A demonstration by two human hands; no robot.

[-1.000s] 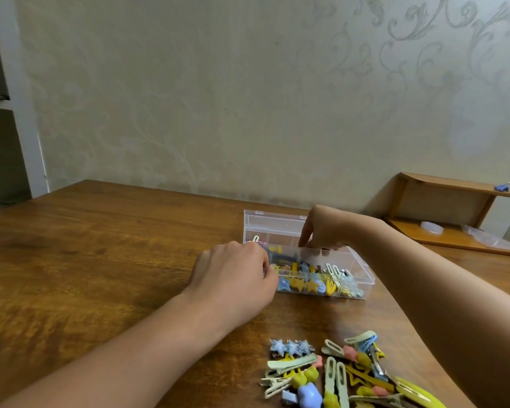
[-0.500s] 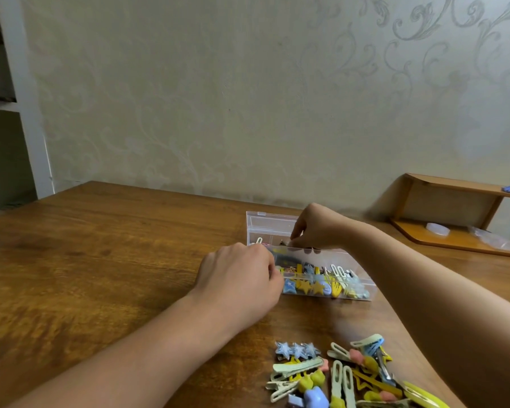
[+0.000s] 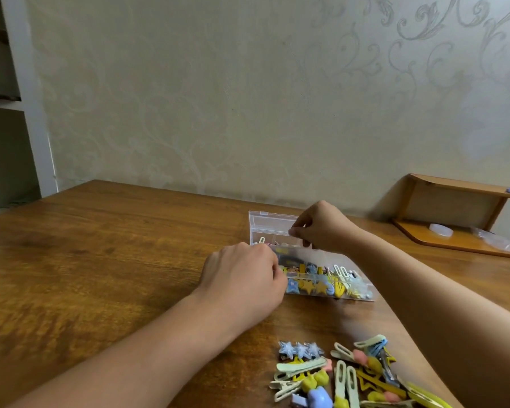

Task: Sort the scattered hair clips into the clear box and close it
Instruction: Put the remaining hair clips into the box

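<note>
The worktop [image 3: 100,260] carries a clear box [image 3: 327,278], which sits just beyond the left hand [image 3: 242,278] and under the right hand [image 3: 318,228]. The left hand is curled at the box's near left corner; what it holds I cannot tell. The right hand pinches the lid's edge [image 3: 292,231], seemingly swinging it. A pile of hair clips [image 3: 345,375] lies nearer the person than both hands, outside the box, so sorting looks unfinished. Next, probably, the lid must stay open and more clips go in. No readable writing shows.
</note>
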